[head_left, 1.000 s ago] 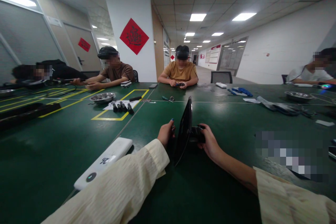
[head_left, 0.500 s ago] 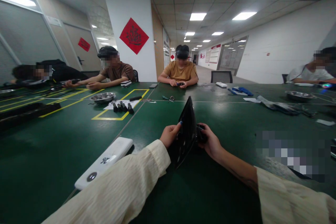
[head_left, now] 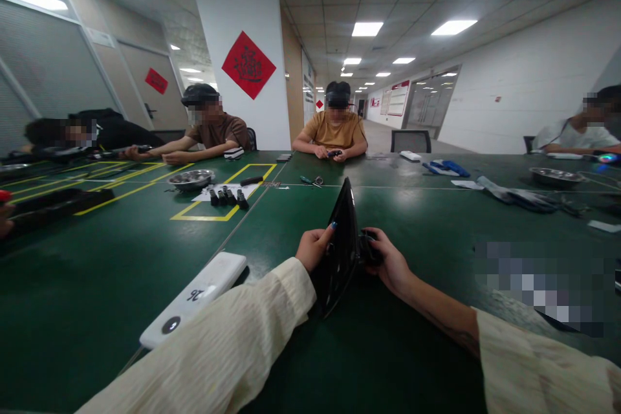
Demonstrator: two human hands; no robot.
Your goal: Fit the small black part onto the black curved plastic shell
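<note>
Upright above the table, a thin, glossy black panel [head_left: 339, 259] with a curved edge is tilted and seen nearly edge-on. My left hand [head_left: 313, 249] grips its left side, thumb laid against the dark face and the other fingers hidden behind it. On the panel's right side, my right hand [head_left: 391, 260] has its fingers closed around a small black part [head_left: 369, 250] that sits against the panel's back. Whether that part is fixed to the panel I cannot tell.
On the green table [head_left: 272, 362] lie a white power bank marked 26 [head_left: 194, 301], several black cylinders [head_left: 228, 197], a metal bowl [head_left: 191, 180], scissors [head_left: 316, 181], and blue-and-grey gloves [head_left: 514, 195]. A second bowl [head_left: 555, 176] stands right. Other people sit around the table.
The panel has turned slightly, its top edge shifting a little left. At the far left edge, another person's hand with something red has come into view. My grips look the same.
</note>
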